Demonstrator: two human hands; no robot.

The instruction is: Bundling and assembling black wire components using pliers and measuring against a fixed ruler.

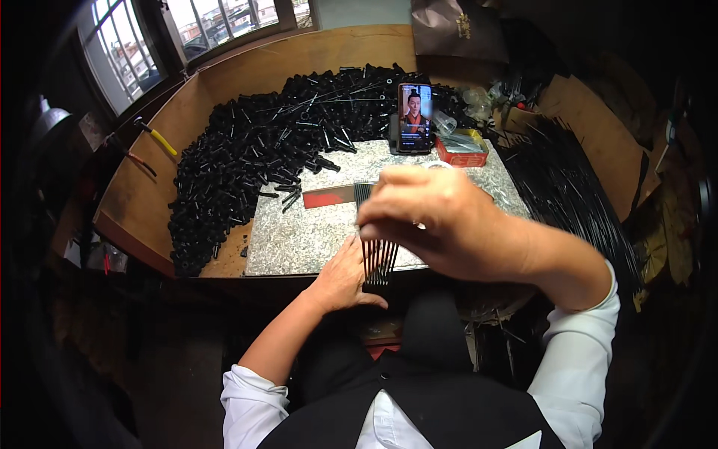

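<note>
Blk rods [381,258] — in R hand [430,213], just beside L hand [341,278] — L hold unclear.

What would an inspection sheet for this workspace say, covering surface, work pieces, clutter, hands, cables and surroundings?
Surface: speckled slab, with a red-and-brown bar lying on it.
Job's things: row of thin dark rods, slanting past the slab's front edge.
Clutter: heap of black parts, lit phone, red box, long black strands.
Hands: right hand closed on the rods; left hand at the slab's front edge, thumb spread, fingers partly hidden.
Cables: nothing seen for certain.
Surroundings: barred window, brown bag.
</note>
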